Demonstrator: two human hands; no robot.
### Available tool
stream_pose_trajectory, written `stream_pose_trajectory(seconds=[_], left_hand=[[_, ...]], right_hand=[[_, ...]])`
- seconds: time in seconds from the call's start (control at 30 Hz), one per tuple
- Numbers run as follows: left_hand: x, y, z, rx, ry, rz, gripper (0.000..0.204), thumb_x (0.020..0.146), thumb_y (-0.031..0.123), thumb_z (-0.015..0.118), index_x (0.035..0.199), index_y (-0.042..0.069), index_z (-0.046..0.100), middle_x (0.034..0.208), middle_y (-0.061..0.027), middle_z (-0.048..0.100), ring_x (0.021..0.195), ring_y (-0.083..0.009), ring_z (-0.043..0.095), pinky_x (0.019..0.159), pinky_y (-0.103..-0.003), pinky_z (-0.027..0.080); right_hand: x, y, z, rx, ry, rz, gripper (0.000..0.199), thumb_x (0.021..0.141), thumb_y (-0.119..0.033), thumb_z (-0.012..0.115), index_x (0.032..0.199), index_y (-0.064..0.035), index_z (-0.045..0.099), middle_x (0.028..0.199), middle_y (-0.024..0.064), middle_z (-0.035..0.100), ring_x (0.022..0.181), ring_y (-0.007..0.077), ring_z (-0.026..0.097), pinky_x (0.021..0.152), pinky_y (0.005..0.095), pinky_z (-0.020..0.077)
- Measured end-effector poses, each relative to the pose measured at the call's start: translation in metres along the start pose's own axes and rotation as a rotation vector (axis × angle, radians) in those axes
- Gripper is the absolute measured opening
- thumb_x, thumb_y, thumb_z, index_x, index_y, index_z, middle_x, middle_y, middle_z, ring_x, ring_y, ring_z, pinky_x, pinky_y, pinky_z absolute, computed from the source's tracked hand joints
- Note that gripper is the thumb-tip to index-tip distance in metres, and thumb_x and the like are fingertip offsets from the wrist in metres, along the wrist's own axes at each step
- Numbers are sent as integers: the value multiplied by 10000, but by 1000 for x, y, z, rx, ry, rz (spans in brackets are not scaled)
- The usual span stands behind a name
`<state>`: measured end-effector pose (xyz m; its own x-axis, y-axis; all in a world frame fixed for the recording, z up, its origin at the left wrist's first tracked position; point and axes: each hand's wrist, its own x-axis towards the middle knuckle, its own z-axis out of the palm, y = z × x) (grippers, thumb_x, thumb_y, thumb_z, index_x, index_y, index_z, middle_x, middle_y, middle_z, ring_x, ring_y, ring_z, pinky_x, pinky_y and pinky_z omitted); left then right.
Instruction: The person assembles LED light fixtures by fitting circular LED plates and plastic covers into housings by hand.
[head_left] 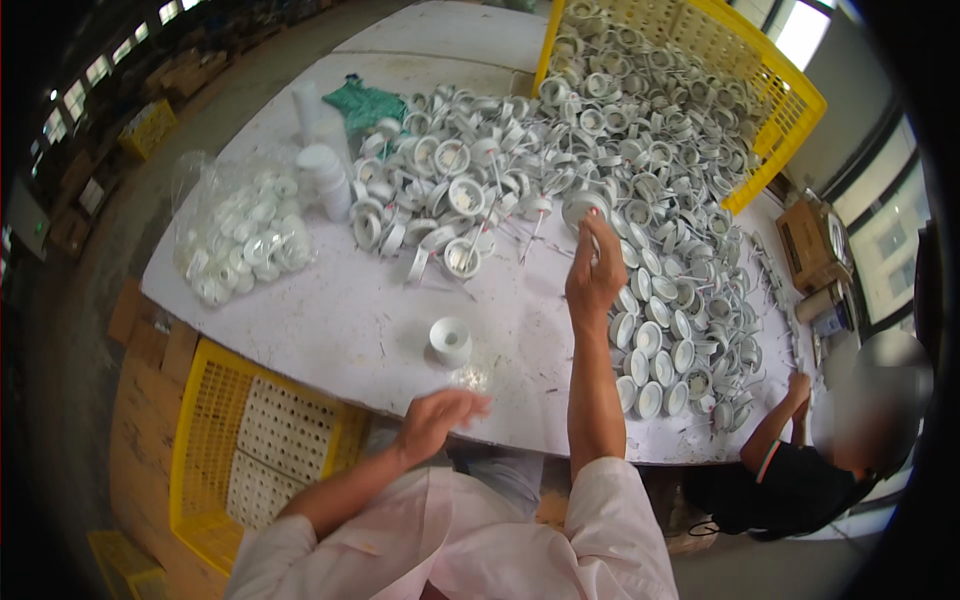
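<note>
My right hand point(597, 272) reaches forward to the edge of a big heap of white round housings with wire leads point(640, 150). Its fingers are closed on the rim of one white round housing point(580, 206). Near the table's front edge, my left hand point(440, 425) is slightly blurred, its fingers stretched toward the right and holding nothing. Just beyond it stands a white cup-shaped piece point(450, 342) with a round hollow in its top. A small clear plastic piece point(470, 378) lies between that piece and my left hand.
Beyond the heap stands a tilted yellow crate point(800, 95). A clear bag of white discs point(245, 235), stacked white discs point(325, 178) and green plastic point(365, 103) lie at left. Another yellow crate point(190, 450) is below the table. A person point(810, 470) works at right.
</note>
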<state>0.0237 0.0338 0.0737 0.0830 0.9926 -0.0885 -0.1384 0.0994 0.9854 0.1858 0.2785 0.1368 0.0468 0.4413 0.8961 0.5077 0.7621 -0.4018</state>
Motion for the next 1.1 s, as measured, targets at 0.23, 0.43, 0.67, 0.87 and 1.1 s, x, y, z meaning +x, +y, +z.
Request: stream_pose_trajectory(seconds=[0.23,0.43,0.67,0.87,1.1], left_hand=[[76,32,35,-766,-112,-210,633,985,502,409,1304,-43,455,1195,-167,591,1092,-259,595,958,-396,443],[55,15,42,-708,-188,-234,557,961,392,530,1243,-86,486,1169,-208,599,1034,-285,631,913,-394,520],[27,1,42,-551,-252,-27,333,935,117,592,1209,-60,526,1113,-114,620,1005,-175,615,883,-298,513],[22,-12,46,-254,-288,79,440,894,114,635,1269,-58,483,1170,-107,594,1025,-132,576,891,-294,495],[22,-13,48,-99,-174,-86,378,867,59,637,1207,-50,511,1054,-68,612,928,-98,578,811,-268,503]], right_hand=[[-109,-90,-81,251,-298,-129,270,768,98,629,1028,27,643,1058,205,650,923,323,660,785,366,539],[-153,-108,-104,211,-481,-250,318,675,117,635,979,28,662,1060,146,639,884,281,654,723,345,554],[-182,-117,-129,258,-595,-120,323,668,130,618,969,23,665,1017,149,642,838,272,650,684,318,532],[-187,-118,-146,192,-309,348,195,781,95,559,937,26,654,848,127,637,713,226,615,645,297,492],[-168,-95,-123,480,-149,1033,188,841,42,610,1028,32,626,929,69,631,822,120,589,725,231,471]])
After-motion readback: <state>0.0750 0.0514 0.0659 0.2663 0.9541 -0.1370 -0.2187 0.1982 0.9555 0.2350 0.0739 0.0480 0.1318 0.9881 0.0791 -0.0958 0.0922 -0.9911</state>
